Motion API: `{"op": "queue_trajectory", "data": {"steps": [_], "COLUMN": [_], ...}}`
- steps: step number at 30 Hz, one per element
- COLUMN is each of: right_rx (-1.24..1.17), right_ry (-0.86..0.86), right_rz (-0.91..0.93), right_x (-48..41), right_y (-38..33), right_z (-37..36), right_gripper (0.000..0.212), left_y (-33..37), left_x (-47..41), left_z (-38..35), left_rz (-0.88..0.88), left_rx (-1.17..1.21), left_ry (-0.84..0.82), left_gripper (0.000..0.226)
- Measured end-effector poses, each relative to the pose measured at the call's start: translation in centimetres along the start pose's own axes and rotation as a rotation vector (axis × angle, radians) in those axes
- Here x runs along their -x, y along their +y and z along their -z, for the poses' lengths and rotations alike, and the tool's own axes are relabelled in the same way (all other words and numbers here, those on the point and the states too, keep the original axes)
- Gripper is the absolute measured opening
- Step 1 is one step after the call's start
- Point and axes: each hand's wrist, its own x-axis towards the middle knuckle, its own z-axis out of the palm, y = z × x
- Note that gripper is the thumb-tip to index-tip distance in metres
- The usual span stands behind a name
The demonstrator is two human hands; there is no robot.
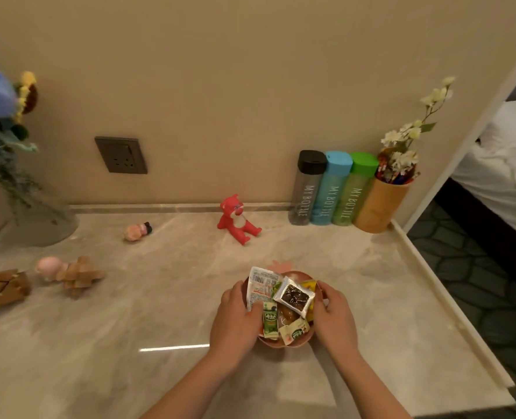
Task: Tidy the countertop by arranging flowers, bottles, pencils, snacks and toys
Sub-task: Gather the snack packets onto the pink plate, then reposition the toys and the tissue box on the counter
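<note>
A: How best to shift the pink round bowl [283,344] of foil snack packets [294,296], front-centre on the pale marble surface [160,297]?
B: Left hand [235,320] and right hand [334,320] each clasp its rim; lift level, slowly, or the heaped packets spill.
A: The room?
B: Beige wall [250,86]; white bed [511,140] to the right.

Front centre: bowl [278,344] of snack packets [294,294], your left hand [235,320] and right hand [335,320] holding either side. Back right along the wall: three bottles [331,189], pencil cup [377,207] right of them. Seated toy [237,220] left of the bottles, small doll [137,231] further left. Vase [43,228] back left, wooden puzzles [4,287] before it.
</note>
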Motion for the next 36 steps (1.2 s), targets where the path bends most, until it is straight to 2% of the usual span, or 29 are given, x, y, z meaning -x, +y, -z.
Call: {"op": "queue_trajectory", "data": {"steps": [9,17,19,22,25,29,36], "right_rx": [0.083,0.147,0.175,0.153,0.084,0.029,0.015], "right_ry": [-0.057,-0.120,-0.100,-0.005,0.020,-0.063,-0.211], "right_rz": [0.019,0.059,0.034,0.065,0.155,0.241,0.342], "right_x": [-4.8,-6.6,-6.7,-6.6,-7.3,-8.1,-10.2], "right_y": [3.8,5.2,5.0,3.9,2.2,-0.8,-6.7], "right_z": [5.0,6.2,6.3,6.4,6.1,4.6,0.0], "right_gripper": [0.027,0.026,0.032,0.037,0.036,0.033,0.039], "left_y": [3.7,4.2,4.2,4.1,4.1,3.9,3.7], "left_x": [-0.8,-1.5,-1.7,-2.2,-2.9,-4.2,-7.7], "left_z": [-6.8,-8.5,-8.5,-8.2,-7.3,-5.3,0.2], "left_rz": [0.038,0.094,0.102,0.105,0.110,0.108,0.094], "left_rx": [-0.011,-0.093,-0.115,-0.120,-0.094,-0.048,-0.013], "left_ry": [0.035,0.093,0.115,0.148,0.193,0.244,0.265], "left_gripper": [0.041,0.044,0.044,0.050,0.052,0.052,0.049]}}
